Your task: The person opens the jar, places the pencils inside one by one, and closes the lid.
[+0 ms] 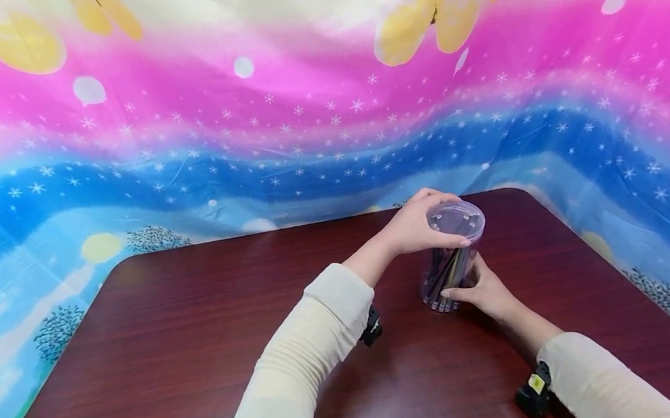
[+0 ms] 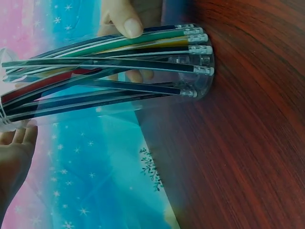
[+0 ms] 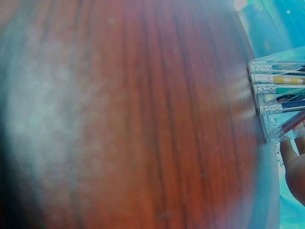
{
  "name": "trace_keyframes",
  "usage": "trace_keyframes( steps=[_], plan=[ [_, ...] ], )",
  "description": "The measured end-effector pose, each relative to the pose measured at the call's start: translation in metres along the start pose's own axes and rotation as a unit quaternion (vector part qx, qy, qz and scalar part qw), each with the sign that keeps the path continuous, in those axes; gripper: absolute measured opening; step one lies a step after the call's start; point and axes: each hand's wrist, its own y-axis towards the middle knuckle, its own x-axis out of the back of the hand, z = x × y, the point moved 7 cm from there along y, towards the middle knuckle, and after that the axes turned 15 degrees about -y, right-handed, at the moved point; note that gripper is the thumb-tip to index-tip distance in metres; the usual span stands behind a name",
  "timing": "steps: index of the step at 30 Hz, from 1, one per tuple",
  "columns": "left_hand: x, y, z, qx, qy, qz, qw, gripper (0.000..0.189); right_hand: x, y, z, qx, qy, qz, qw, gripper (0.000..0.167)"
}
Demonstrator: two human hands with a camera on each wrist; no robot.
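Note:
A clear plastic canister [image 1: 440,290] with a round transparent lid [image 1: 457,221] stands toward the back right of the table. Inside it lean several pencils [image 2: 143,50] in green, yellow, red and dark colours, their erasers at the canister's base. My left hand [image 1: 424,224] grips the lid from the left, thumb along the near rim and fingers round the far side. Lower down, my right hand [image 1: 485,289] holds the canister's body from the right, its thumb across the front near the base. The right fingers are partly hidden behind the canister in the head view.
The dark red wooden table [image 1: 172,339] has rounded back corners. A patterned cloth [image 1: 314,117] in pink and blue hangs close behind its back and side edges. Small black cameras [image 1: 534,392] are strapped at both wrists, below the cream sleeves [image 1: 300,347].

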Motion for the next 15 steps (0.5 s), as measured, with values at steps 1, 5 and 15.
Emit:
trace_keyframes(
  steps=[1,5,15],
  plan=[
    [0.0001,0.0,-0.0009,-0.003,-0.007,0.008,0.9999,0.065,0.0004,0.0003,0.0003,-0.001,-0.001,0.0,1.0,0.069],
    [-0.0013,0.0002,-0.0051,-0.011,-0.02,0.04,0.999,0.057,0.002,0.0015,0.0005,-0.006,-0.003,0.004,1.0,0.07],
    [-0.0041,-0.0045,0.0003,0.022,-0.025,-0.007,0.9994,0.052,-0.0005,0.0005,0.0007,-0.01,-0.007,0.008,0.9999,0.073]
  ],
)
